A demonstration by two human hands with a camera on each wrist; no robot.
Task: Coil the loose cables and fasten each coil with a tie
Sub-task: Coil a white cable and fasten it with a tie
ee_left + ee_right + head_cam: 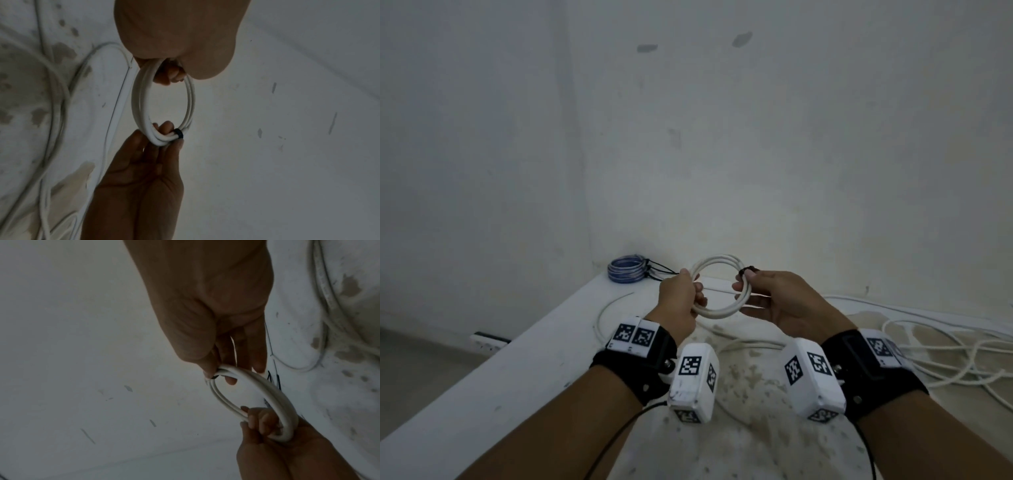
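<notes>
White coil held in the air above the worktop, between both hands. Left hand has its fingers curled round the coil's left side, several turns bunched in the fist. Right hand pinches the opposite side with thumb and forefinger, right at a black tie that sits as a band round the turns; the other fingers lie straight.

Blue coil rests at the far corner of the worktop with dark ties trailing off it; looks already done. Loose cables lie in a tangle on the right, uncoiled. A white strand arcs on the worktop under the hands; cannot tell whether it belongs to the held coil.

Judgement: fastening step, tie on but not confirmed locked.

Risks from here:
- Tie not closed. If the right pinch eases before the end is secured, the band could slip off and the stiff turns spring apart.
- Turns in the wrist views lie side by side, not all level. A turn outside the band would escape and loosen the coil.
- One-sided tie. With only the right side bound, release of the left fist may let that side fan open.
- If the strand below is this cable's tail, a pull on it would drag a turn through the tie.
- Setting down onto the tangle at right could snag other cables.
</notes>
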